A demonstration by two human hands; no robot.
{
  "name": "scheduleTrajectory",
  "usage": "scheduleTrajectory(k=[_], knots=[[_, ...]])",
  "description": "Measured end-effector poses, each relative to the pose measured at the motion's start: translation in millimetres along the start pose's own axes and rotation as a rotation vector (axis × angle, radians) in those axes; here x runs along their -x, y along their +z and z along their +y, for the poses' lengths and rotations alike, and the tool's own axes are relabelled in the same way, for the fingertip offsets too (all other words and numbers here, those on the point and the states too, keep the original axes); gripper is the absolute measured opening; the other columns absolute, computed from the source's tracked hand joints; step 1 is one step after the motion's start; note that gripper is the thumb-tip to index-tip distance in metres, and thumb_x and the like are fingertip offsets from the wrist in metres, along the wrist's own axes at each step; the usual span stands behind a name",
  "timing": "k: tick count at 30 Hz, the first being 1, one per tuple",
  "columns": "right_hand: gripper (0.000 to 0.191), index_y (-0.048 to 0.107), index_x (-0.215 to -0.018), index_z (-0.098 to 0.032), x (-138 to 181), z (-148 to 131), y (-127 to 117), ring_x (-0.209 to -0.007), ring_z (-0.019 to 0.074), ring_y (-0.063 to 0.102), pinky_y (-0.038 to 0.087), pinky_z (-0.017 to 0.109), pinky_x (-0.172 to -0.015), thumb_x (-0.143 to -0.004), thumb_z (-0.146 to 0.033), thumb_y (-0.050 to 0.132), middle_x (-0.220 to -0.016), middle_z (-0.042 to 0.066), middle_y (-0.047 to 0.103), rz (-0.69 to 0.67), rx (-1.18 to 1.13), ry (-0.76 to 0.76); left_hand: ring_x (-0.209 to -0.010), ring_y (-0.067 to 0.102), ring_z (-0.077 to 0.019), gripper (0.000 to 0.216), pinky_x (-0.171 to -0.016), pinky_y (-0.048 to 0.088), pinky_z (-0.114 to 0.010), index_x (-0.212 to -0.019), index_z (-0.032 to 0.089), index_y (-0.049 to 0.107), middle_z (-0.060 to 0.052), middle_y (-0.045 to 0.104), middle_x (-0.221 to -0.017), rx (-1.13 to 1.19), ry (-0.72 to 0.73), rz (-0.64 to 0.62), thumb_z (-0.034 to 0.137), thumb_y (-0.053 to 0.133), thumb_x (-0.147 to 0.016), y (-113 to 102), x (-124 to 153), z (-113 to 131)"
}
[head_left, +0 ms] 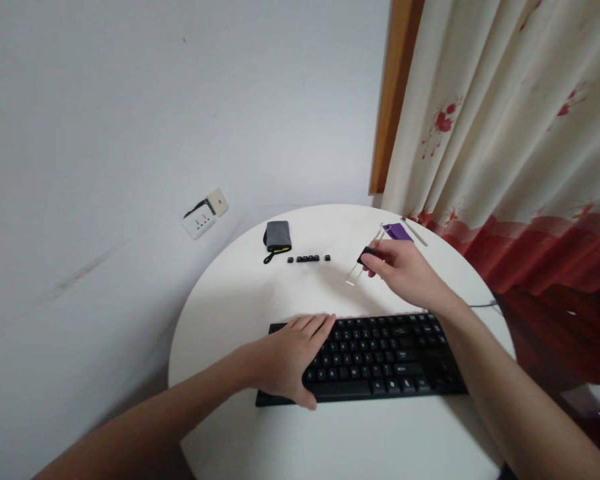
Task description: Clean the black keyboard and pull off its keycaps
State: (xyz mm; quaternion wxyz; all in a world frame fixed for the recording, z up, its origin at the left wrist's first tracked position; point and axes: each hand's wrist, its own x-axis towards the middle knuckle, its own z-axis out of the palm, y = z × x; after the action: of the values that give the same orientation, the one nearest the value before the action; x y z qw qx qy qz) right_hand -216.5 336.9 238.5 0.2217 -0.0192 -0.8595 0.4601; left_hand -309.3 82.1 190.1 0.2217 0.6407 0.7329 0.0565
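A black keyboard [360,360] lies across the white round table. My left hand [290,360] spans its left part, fingertips at the back edge and thumb at the front edge, gripping it and covering the keys beneath. Above the table behind the keyboard, my right hand [403,267] pinches the black handle of a wire keycap puller [367,255]. The wire loop at its near end hangs free, and I see no keycap in it. Several small black keycaps [308,259] lie in a row farther back on the table.
A grey pouch [279,236] with a black loop lies at the back left. Behind my right hand are a purple cloth [398,231] and a thin light-coloured stick-like tool [415,231]. A cable [483,305] runs to the table's right edge. The wall and a curtain [460,133] stand behind.
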Motion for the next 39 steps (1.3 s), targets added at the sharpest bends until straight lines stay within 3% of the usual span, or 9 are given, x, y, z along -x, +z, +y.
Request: scheduleTrajectory(k=[3,7,10,14,20,25,29,34,39], knots=[[0.015,0.068,-0.092,-0.018,5,8,13,-0.069,0.0167,0.062,0.047,0.027,-0.065,-0.089,-0.031,0.061,-0.075,0.003,0.069,-0.147,0.004,-0.017,-0.141,0.037,-0.0381,0.111,-0.114,0.031,-0.045,-0.154,0.014,0.033,-0.022,0.036,-0.156,0.094,-0.006,-0.024,0.059,0.079,-0.064,-22,-10,-13],[0.013,0.069,-0.081,-0.018,11,20,25,-0.062,0.0137,0.055,0.041,0.025,-0.059,-0.086,-0.029,0.064,-0.068,0.000,0.064,-0.319,0.060,-0.013,-0.098,0.068,-0.0230,0.049,-0.086,0.049,-0.031,-0.120,0.018,0.069,-0.010,0.073,-0.110,0.320,-0.035,0.006,0.044,0.073,-0.079,-49,-44,-37],[0.015,0.068,-0.078,-0.017,12,25,30,-0.058,0.0123,0.053,0.039,0.024,-0.056,-0.086,-0.028,0.063,-0.064,-0.001,0.062,-0.369,0.015,0.019,-0.084,0.067,-0.0187,0.031,-0.077,0.049,-0.027,-0.105,0.018,0.075,-0.006,0.075,-0.092,0.403,0.002,0.007,0.036,0.073,-0.079,-47,-63,-51],[0.016,0.064,-0.075,-0.017,13,27,37,-0.057,0.0114,0.051,0.038,0.023,-0.055,-0.087,-0.027,0.062,-0.061,-0.003,0.059,-0.397,-0.031,0.051,-0.080,0.065,-0.0179,0.034,-0.072,0.049,-0.027,-0.105,0.017,0.075,-0.006,0.071,-0.089,0.467,0.058,0.057,0.037,0.076,-0.077,-26,-63,-55],[0.017,0.066,-0.073,-0.018,18,20,38,-0.057,0.0105,0.049,0.036,0.023,-0.057,-0.088,-0.024,0.062,-0.062,-0.004,0.060,-0.564,0.062,-0.098,-0.077,0.060,-0.0170,0.024,-0.071,0.047,-0.027,-0.088,0.016,0.072,-0.003,0.065,-0.085,0.395,0.063,0.149,0.038,0.075,-0.079,-17,-58,-41],[0.012,0.065,-0.080,-0.018,17,23,40,-0.060,0.0121,0.052,0.037,0.024,-0.057,-0.089,-0.022,0.059,-0.069,-0.001,0.065,-0.484,0.070,-0.022,-0.077,0.060,-0.0174,0.022,-0.071,0.046,-0.028,-0.087,0.016,0.070,-0.003,0.064,-0.086,0.392,0.056,0.182,0.037,0.073,-0.080,-13,-62,-35],[0.017,0.058,-0.073,-0.019,14,32,47,-0.060,0.0121,0.053,0.038,0.024,-0.056,-0.089,-0.023,0.058,-0.065,-0.001,0.062,-0.438,0.038,0.006,-0.080,0.062,-0.0183,0.021,-0.074,0.047,-0.029,-0.091,0.017,0.072,-0.004,0.067,-0.090,0.413,0.046,0.206,0.035,0.074,-0.080,-8,-63,-35],[0.016,0.057,-0.079,-0.019,10,40,53,-0.059,0.0149,0.062,0.046,0.026,-0.057,-0.092,-0.027,0.055,-0.064,0.002,0.066,-0.392,-0.112,0.180,-0.079,0.064,-0.0177,0.019,-0.072,0.048,-0.028,-0.091,0.018,0.074,-0.004,0.069,-0.089,0.486,0.001,0.233,0.035,0.070,-0.083,-4,-65,-31],[0.015,0.055,-0.085,-0.019,5,46,56,-0.067,0.0158,0.067,0.052,0.027,-0.064,-0.094,-0.031,0.052,-0.074,0.005,0.071,-0.187,-0.141,0.174,-0.076,0.063,-0.0165,0.018,-0.072,0.049,-0.029,-0.098,0.017,0.070,-0.003,0.069,-0.085,0.567,-0.111,0.461,0.030,0.066,-0.085,-2,-69,-26]])
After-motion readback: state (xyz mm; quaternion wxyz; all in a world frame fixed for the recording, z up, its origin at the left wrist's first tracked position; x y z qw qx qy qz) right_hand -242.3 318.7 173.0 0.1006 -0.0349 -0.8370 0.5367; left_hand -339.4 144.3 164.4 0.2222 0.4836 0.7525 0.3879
